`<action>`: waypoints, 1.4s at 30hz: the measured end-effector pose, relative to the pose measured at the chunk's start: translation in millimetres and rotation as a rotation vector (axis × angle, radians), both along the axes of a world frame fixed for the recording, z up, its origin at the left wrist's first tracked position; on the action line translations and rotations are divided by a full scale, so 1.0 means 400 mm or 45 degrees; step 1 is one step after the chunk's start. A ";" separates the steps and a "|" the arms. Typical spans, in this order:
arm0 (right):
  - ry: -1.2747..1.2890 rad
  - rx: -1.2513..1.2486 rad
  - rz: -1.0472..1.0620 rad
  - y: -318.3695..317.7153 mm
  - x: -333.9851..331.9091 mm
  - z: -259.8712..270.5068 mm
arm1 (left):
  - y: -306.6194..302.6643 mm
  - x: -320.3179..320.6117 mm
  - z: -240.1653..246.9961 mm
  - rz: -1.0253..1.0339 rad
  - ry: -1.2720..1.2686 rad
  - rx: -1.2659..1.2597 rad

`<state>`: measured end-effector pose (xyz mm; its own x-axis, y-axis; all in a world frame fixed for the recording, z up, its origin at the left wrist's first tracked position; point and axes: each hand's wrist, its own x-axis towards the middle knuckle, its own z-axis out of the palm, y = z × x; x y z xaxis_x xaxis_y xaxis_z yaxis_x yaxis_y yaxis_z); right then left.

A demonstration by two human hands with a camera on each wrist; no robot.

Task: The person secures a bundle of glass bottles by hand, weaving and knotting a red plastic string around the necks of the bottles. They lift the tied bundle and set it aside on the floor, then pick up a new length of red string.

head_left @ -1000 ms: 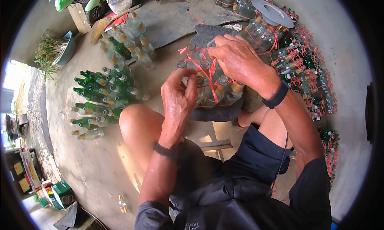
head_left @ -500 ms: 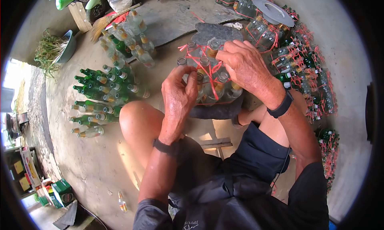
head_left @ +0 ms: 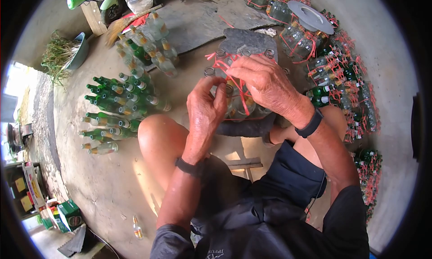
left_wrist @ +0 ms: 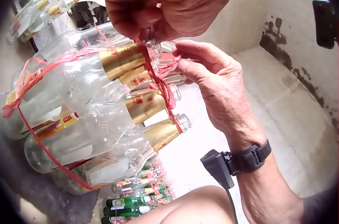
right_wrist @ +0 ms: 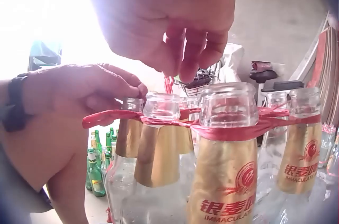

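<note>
A bundle of clear glass bottles (left_wrist: pixel 90 123) with gold neck labels stands upright before the person, bound around necks and bodies with red plastic twine (head_left: pixel 245 101). In the head view the left hand (head_left: pixel 206 108) is at the near-left bottle neck, thumb and forefinger pinching the twine there. Above the middle of the bundle, the right hand (head_left: pixel 266 83) pinches a strand of twine between thumb and fingers, covering some bottle mouths. From the right wrist, twine loops tightly under the rim of the closest bottle (right_wrist: pixel 228 150). Both wrists wear black straps.
Loose green bottles (head_left: pixel 114 97) stand in a group on the left, with clear bottles (head_left: pixel 155 47) behind them. Many twine-tied bundles (head_left: pixel 342 74) line the right wall, and a grey hat (head_left: pixel 310 17) lies on one. A broom (head_left: pixel 119 27) lies at the back left.
The right hand first drew back a little to the right, then came left over the bottle mouths toward the left hand. The left hand stays at the same bottle neck.
</note>
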<state>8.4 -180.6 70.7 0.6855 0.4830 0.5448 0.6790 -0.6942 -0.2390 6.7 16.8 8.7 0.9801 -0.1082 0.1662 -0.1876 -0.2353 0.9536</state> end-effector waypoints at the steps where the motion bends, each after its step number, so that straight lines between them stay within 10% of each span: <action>1: 0.026 -0.048 -0.019 0.000 0.002 -0.004 | -0.001 0.001 -0.003 -0.014 -0.064 -0.004; 42: 0.261 0.264 -0.375 -0.125 0.009 0.054 | 0.013 -0.020 0.021 0.071 0.079 -0.102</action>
<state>11.8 -230.7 92.1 0.8826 0.1440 0.4476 0.3821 -0.7745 -0.5041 -1.2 22.1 17.0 0.9929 -0.0420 0.1110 -0.1165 -0.1662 0.9792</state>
